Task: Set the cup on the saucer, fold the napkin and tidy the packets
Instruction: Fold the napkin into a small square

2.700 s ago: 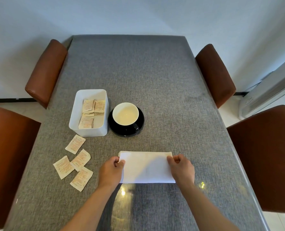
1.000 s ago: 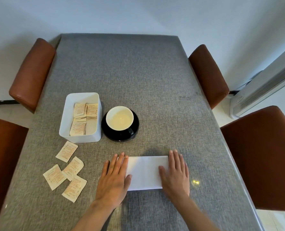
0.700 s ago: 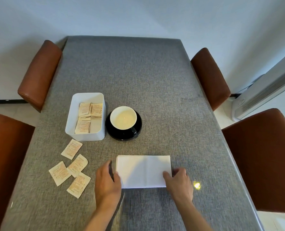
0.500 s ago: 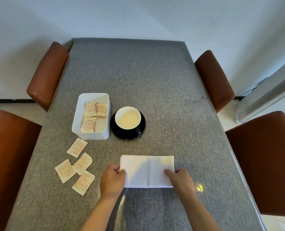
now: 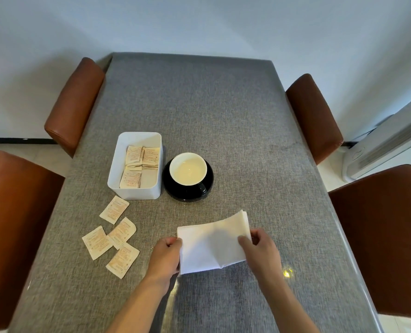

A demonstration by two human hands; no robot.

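Observation:
A white cup (image 5: 188, 171) stands on a black saucer (image 5: 187, 193) near the table's middle. The white folded napkin (image 5: 211, 243) lies in front of it. My left hand (image 5: 166, 255) pinches its left edge and my right hand (image 5: 257, 246) pinches its right edge, which is lifted off the table. A white box (image 5: 137, 191) left of the saucer holds several packets (image 5: 139, 164). Several loose packets (image 5: 113, 236) lie on the table in front of the box, left of my left hand.
The grey table (image 5: 199, 104) has brown chairs on both sides, with chair backs at the left (image 5: 74, 104) and right (image 5: 312, 116) edges. A white appliance (image 5: 387, 145) stands on the floor at the right.
Both hands went from pressing flat on the napkin to pinching its two short edges. The right hand has now raised the napkin's right end off the table.

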